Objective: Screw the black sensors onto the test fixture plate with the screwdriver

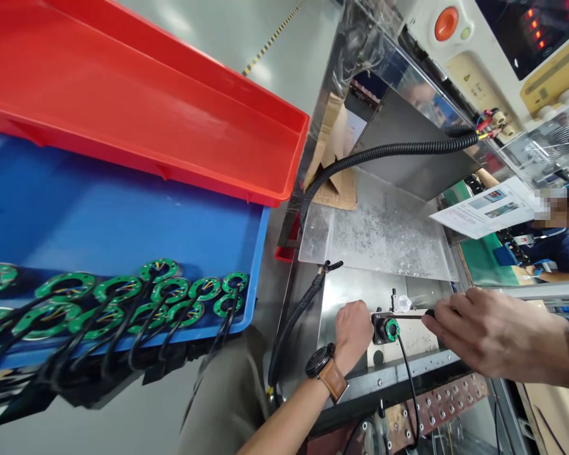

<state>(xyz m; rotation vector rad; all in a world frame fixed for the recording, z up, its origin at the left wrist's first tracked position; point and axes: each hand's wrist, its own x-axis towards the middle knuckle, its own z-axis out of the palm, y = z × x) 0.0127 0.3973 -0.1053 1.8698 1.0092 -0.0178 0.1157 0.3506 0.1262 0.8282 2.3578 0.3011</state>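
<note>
A round green circuit board (392,329) sits in a small black fixture (378,328) on the metal bench, and a black cable (410,379) hangs down from it. My left hand (354,333) is closed in a fist against the left side of the fixture; what its fingers hold, if anything, is hidden. From the right, my right hand (478,328) pinches the black end of a thin dark rod (415,316) that reaches across to the top of the fixture. A small white translucent part (402,304) lies just behind the fixture.
At left, a blue tray (208,227) holds several green ring boards (118,289) with black cables; a red tray (171,95) rests over its back. A corrugated black hose (389,150) arches behind the bench from a machine panel (483,69). Another person (557,246) works at far right.
</note>
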